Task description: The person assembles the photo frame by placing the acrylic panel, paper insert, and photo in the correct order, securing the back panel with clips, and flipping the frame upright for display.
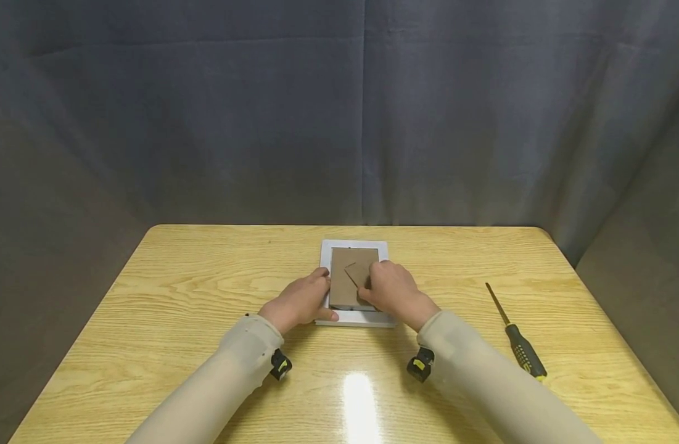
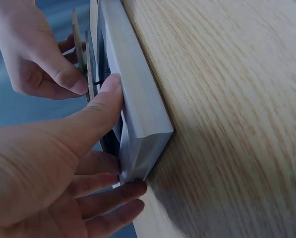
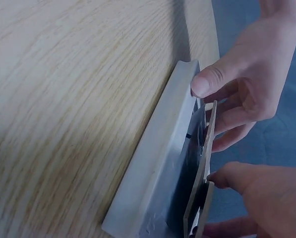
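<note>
One white frame (image 1: 361, 317) in clasped left grip (image 1: 303, 300), brown flap (image 1: 360, 272) in pinched right grip (image 1: 393, 290)

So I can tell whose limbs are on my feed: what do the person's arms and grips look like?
The left sleeve and right sleeve are long and cream, reaching the wrists. Each wrist bears a small black device with a yellow-green mark. The left grip and right grip are ungloved.

In my head feed, a white rectangular frame (image 1: 361, 318) lies flat just below the picture's centre. I see a thin brown rectangular backing board (image 1: 341, 293) tilted partly out of its opening, a narrow brown flap (image 1: 359, 271) standing off the board's upper face.
</note>
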A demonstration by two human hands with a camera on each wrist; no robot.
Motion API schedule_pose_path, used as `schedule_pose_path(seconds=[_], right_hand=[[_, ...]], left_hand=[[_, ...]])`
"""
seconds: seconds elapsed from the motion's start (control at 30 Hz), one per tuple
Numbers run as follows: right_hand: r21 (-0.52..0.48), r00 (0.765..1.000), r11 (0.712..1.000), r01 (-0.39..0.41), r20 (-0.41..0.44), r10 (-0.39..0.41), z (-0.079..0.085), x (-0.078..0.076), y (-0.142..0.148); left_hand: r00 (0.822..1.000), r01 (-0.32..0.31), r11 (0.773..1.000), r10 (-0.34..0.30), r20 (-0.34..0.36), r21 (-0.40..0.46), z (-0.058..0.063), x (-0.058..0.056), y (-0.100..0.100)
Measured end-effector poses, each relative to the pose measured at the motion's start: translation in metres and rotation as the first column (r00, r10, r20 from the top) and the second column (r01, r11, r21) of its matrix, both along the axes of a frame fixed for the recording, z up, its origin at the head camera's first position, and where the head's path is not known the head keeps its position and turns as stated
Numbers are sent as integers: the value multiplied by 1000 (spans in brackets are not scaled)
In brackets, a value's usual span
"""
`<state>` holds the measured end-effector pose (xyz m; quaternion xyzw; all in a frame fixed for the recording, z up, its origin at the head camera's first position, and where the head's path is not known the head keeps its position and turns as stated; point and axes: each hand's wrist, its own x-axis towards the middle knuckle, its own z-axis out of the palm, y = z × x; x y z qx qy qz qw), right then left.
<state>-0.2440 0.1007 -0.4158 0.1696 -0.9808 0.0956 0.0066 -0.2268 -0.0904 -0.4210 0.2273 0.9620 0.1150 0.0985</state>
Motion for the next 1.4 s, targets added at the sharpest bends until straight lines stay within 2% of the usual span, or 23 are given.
schedule_pose_path(seconds=[0.43, 0.6, 1.0, 1.4], right_hand=[[-28, 1000, 1000, 12, 24, -12, -1, -1, -1], [-21, 999, 1000, 10, 51, -9, -3, 0, -2], [-2, 999, 1000, 11, 51, -11, -3, -1, -4], [12, 1000, 1000, 23, 21, -23, -6, 1, -4]], left_hand=[[1000, -22, 989, 20, 14, 148, -6, -6, 1], [1000, -29, 989, 27, 10, 144, -7, -6, 0], [1000, -16, 991, 16, 4, 133, -4, -6, 1], [1000, -5, 993, 6, -13, 118, -5, -6, 1]])
